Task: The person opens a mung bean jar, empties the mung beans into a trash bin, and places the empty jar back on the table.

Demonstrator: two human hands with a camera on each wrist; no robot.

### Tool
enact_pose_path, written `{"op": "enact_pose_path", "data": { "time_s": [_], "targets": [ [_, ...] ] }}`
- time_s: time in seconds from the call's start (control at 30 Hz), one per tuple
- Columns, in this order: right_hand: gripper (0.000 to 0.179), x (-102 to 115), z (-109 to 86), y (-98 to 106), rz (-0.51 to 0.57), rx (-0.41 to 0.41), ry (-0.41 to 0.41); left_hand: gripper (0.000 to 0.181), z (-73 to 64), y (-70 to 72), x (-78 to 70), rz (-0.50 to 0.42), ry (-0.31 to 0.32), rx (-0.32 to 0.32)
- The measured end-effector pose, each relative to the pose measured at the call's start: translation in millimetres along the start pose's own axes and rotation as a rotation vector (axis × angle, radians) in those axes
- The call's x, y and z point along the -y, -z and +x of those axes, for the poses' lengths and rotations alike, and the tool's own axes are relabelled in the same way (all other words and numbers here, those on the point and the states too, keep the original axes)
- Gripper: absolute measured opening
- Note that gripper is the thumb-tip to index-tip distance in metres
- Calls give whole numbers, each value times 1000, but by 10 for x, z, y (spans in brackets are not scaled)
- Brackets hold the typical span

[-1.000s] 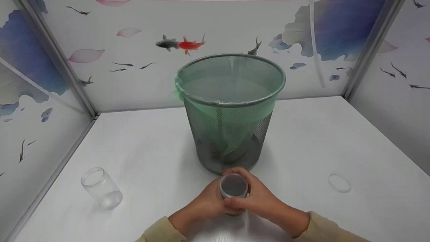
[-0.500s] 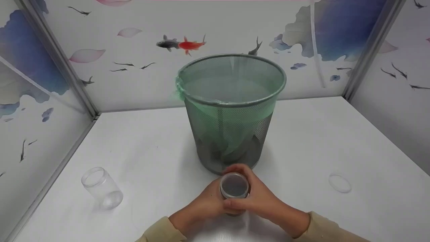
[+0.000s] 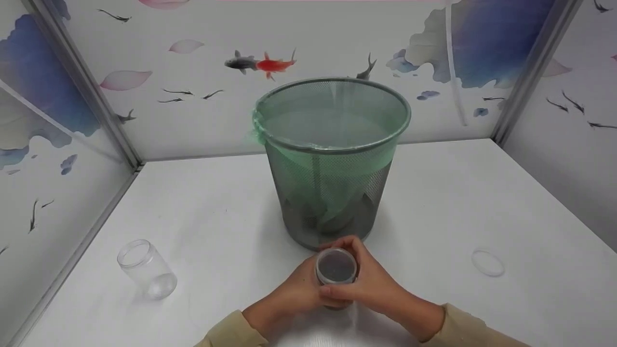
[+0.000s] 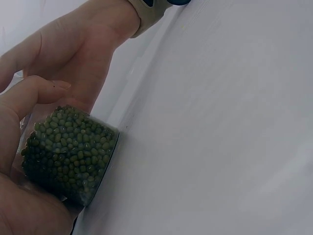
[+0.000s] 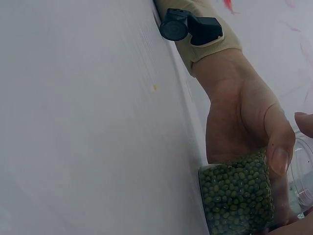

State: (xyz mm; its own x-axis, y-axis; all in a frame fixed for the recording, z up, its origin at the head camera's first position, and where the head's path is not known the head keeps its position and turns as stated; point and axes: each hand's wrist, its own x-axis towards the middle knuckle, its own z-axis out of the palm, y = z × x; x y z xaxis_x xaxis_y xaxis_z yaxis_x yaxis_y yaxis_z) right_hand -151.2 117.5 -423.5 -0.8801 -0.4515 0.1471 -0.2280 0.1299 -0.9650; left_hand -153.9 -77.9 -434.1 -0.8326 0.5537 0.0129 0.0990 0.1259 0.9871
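Note:
Both hands hold a clear jar of green mung beans (image 4: 68,152) upright at the near middle of the table. In the head view its round top (image 3: 336,265) faces up, with the beans' dark mass beneath. My left hand (image 3: 299,289) grips the jar's side from the left. My right hand (image 3: 376,282) wraps the upper part from the right, thumb on the near side and fingers round the far side. In the right wrist view, the beans (image 5: 237,193) fill the lower part of the jar, its base close to the table.
A mesh waste bin (image 3: 332,193) lined with a green bag stands just beyond the hands. An open clear plastic jar (image 3: 147,270) stands at left. A thin clear ring (image 3: 487,262) lies at right on the white table (image 3: 207,207). Printed panels (image 3: 193,120) enclose it.
The right hand's fingers have shifted slightly around the far side of the jar's top. The left hand, the jar and everything else keep their places.

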Motion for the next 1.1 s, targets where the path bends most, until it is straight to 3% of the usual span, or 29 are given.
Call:
{"op": "enact_pose_path", "data": {
  "time_s": [0.3,0.63,1.1],
  "targets": [
    [70,-1,3,8,-21,3,6,83,6,4,-7,22,1,1],
    [66,1,5,-1,-47,13,10,82,18,4,7,111,-14,-18],
    [78,5,-1,1,-43,13,24,83,8,8,-13,70,-8,-8]
  ]
}}
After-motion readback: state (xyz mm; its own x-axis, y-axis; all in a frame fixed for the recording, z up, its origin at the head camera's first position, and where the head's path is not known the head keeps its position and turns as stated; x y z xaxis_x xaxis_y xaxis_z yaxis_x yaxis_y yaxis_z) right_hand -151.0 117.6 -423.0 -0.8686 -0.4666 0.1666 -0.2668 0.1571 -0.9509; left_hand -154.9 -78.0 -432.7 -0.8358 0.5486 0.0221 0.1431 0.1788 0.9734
